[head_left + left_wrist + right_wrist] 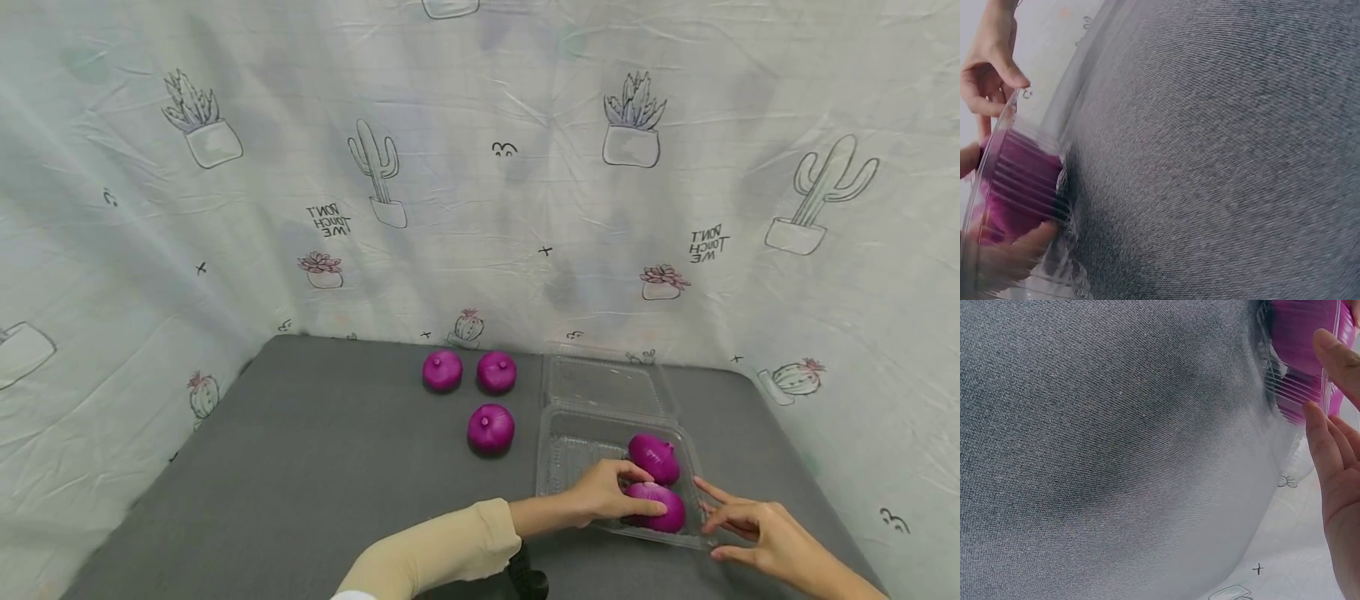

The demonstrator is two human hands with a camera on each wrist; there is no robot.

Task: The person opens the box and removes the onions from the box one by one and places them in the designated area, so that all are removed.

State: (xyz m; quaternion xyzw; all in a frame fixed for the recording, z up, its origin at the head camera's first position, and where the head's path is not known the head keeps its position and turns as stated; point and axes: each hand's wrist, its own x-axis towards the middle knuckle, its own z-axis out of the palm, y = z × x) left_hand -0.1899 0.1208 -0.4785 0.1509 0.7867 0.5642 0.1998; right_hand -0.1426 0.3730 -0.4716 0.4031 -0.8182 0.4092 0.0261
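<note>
On the grey fabric surface (300,467), a left hand (603,493) curls its fingers around a glossy purple onion (660,507) inside a ribbed clear plastic clamshell container (558,467). Right hand (757,533) steadies the rim, fingers spread. Thin, slippery plastic could slide or buckle if pressed.

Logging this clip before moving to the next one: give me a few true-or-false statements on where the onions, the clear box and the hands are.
1. Three purple onions lie loose on the grey table. True: one, another, a third.
2. The clear plastic clamshell box holds four onions. False: two, the rear onion and the near onion.
3. The left hand rests on the near onion. True.
4. The right hand lifts an onion. False: its fingers touch the box's rim.
5. The box lid is closed. False: it is open.
</note>
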